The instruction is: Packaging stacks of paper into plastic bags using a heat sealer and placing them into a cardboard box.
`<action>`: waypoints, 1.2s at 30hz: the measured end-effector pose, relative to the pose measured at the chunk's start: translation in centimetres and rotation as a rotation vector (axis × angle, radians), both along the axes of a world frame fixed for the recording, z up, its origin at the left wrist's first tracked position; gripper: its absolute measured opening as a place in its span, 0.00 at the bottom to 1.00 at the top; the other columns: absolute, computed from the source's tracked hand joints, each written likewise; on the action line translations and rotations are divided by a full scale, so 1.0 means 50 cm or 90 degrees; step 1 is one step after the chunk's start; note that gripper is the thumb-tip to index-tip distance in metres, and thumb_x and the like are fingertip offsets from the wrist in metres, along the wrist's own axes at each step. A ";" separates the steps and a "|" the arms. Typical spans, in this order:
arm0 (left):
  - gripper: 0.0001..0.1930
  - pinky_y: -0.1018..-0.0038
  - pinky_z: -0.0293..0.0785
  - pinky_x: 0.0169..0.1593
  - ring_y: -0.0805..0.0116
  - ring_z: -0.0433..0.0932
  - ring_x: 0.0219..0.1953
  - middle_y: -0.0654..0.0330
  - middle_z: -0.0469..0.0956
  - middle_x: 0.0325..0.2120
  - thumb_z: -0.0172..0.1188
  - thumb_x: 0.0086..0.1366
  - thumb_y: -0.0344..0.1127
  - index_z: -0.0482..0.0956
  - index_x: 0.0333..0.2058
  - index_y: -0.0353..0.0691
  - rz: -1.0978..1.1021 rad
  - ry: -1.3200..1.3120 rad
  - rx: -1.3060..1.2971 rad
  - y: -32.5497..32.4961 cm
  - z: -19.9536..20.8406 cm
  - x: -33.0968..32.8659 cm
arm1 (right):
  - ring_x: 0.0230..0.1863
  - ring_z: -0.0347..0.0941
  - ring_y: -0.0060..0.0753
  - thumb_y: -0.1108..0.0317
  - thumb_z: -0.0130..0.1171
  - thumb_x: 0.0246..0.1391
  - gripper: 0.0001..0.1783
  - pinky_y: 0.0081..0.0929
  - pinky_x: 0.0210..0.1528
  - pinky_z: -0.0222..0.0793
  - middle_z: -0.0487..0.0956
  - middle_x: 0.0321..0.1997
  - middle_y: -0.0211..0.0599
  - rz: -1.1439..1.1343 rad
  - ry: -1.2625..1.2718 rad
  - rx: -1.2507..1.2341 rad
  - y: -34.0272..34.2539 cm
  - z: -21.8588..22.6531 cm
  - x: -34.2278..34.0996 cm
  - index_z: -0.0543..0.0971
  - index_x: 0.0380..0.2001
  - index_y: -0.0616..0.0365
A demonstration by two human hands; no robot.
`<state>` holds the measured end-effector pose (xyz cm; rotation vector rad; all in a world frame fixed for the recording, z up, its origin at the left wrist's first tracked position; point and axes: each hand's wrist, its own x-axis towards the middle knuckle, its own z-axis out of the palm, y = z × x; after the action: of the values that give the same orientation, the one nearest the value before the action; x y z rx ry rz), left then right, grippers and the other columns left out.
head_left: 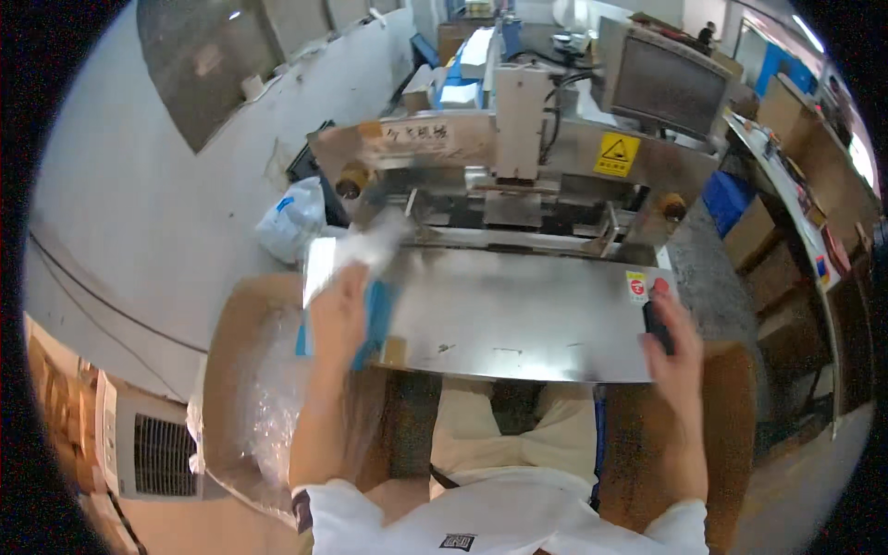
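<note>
Nearest, just below the metal surface [518, 314], are the seated person's pale trousers [513, 435]; a cardboard box [236, 324] with clear plastic in it stands at the surface's near left, and a brown board [731, 407] at its near right.

Over the surface's left end is the left hand [344, 301], with a blue piece [376, 319] beside and below it; just beyond its fingers, toward the surface's far left corner, is a pale, translucent thing [377, 242], badly blurred; its long axis seems to slant away and to the right, toward the middle of the surface's far edge; the left hand is plainly the nearer, the right being well apart across the surface; whether the left fingers are clamped on the pale thing I cannot tell.

At the surface's right end, the right hand [680, 338] has thumb and fingers spread about a black part [658, 326], near a red button [659, 287]; whether they grip or merely touch it I cannot tell.

Beyond the surface's far edge, near its middle, rises the upright press head [520, 120]; a plastic bag [294, 222] lies past its far left corner; farthest, beyond its right half, is a monitor [671, 88].
</note>
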<state>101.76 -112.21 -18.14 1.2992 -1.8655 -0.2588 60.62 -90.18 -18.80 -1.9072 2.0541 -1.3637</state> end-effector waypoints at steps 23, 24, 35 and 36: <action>0.21 0.58 0.77 0.41 0.47 0.80 0.37 0.50 0.82 0.40 0.60 0.64 0.34 0.75 0.56 0.42 -0.568 -0.081 0.061 0.231 -0.046 -0.287 | 0.45 0.76 0.42 0.66 0.65 0.45 0.08 0.49 0.64 0.64 0.80 0.34 0.37 0.298 0.235 0.136 -0.041 -0.103 0.137 0.81 0.30 0.54; 0.20 0.57 0.77 0.42 0.46 0.80 0.38 0.50 0.82 0.38 0.59 0.64 0.35 0.76 0.55 0.43 -0.621 -0.156 0.169 0.224 -0.037 -0.289 | 0.45 0.76 0.42 0.66 0.64 0.47 0.06 0.48 0.66 0.63 0.80 0.33 0.37 0.293 0.248 0.128 -0.039 -0.100 0.135 0.81 0.29 0.54; 0.11 0.49 0.73 0.41 0.37 0.78 0.37 0.43 0.80 0.31 0.52 0.70 0.40 0.76 0.40 0.38 -0.562 -0.260 0.350 0.153 -0.067 -0.241 | 0.46 0.75 0.44 0.64 0.66 0.50 0.08 0.41 0.53 0.68 0.80 0.33 0.37 0.396 0.054 0.203 -0.036 -0.083 0.045 0.82 0.29 0.57; 0.11 0.49 0.73 0.41 0.37 0.78 0.37 0.42 0.80 0.31 0.51 0.70 0.40 0.75 0.40 0.38 -0.551 -0.283 0.344 0.142 -0.062 -0.233 | 0.47 0.74 0.44 0.64 0.66 0.50 0.08 0.39 0.53 0.68 0.80 0.34 0.38 0.391 0.006 0.221 -0.037 -0.076 0.042 0.82 0.30 0.57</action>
<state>90.13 -105.14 -21.23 0.8122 -2.8027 -1.0512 62.75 -92.04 -22.61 -2.1090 1.3897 -0.7978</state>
